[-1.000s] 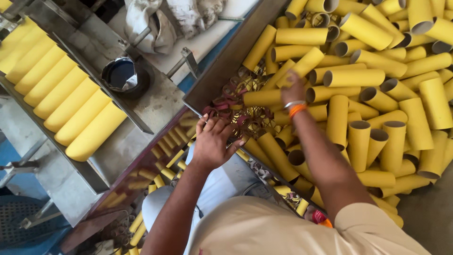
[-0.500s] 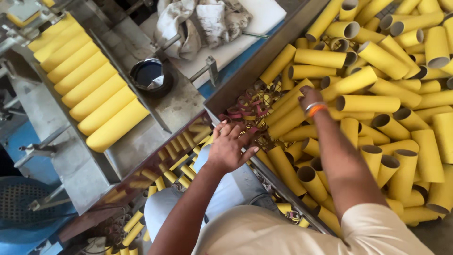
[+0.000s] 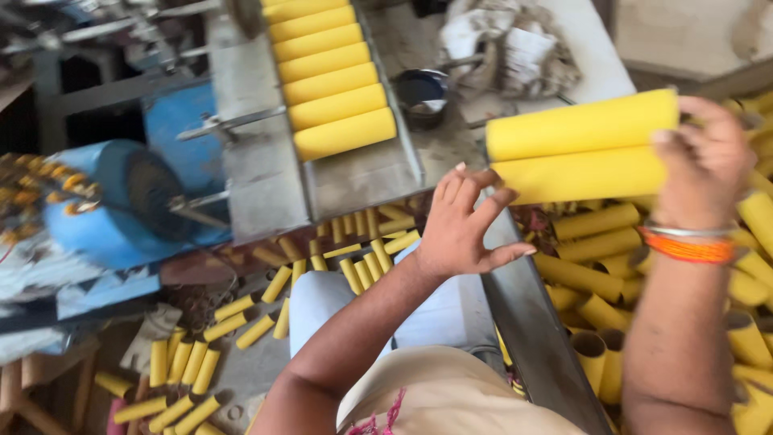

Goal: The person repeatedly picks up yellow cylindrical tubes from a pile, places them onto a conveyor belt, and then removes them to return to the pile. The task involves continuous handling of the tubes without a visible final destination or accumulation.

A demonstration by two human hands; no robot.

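Right hand [image 3: 704, 157] up at 2 o'clock, clenched round the ends of two yellow tubes [image 3: 581, 149], stacked one over the other and lying level, free ends pointing toward 9. Left hand [image 3: 463, 225] at centre, released, fingers spread, tips just beside the lower tube's free end; touching or not, cannot tell. Open air below the tubes down to the bin edge [image 3: 531, 322], a grey metal lip running from centre toward 5. Tube pile [image 3: 596, 266] filling the bin at 3 to 5. Tray [image 3: 362, 173] at 12, with a row of tubes [image 3: 330, 76] side by side and bare metal at its near end, close to the left fingertips. Small tubes [image 3: 362, 250] scattered from 6 to 8. Dark bowl [image 3: 423, 84] at 1.

Half a second ago: right hand low on the pile, left hand down at the bin edge. Now both lifted clear, tubes raised off the pile. Right wrist bent, bangles [image 3: 688, 242] showing; left forearm rising from 6, palm turned toward the tubes.
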